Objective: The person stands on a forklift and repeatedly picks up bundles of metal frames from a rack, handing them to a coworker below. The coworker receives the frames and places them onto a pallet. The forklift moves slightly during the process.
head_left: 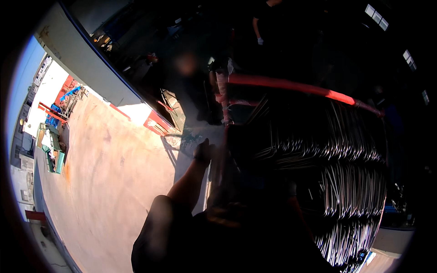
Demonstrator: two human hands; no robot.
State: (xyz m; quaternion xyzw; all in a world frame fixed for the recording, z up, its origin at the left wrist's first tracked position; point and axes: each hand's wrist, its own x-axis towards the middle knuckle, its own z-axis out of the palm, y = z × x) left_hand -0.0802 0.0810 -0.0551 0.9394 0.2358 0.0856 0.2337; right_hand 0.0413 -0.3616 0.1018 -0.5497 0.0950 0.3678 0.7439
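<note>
Black cloth sleeve leads to left hand, well left of stacked thin, shiny, bent metal rods, shadowed right hand nearer them, can't tell either grip.

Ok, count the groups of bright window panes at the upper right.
3: top panes, near the upper edge; middle panes, below and right; lowest panes, further down near the right rim. Darkness may hide more.
</note>
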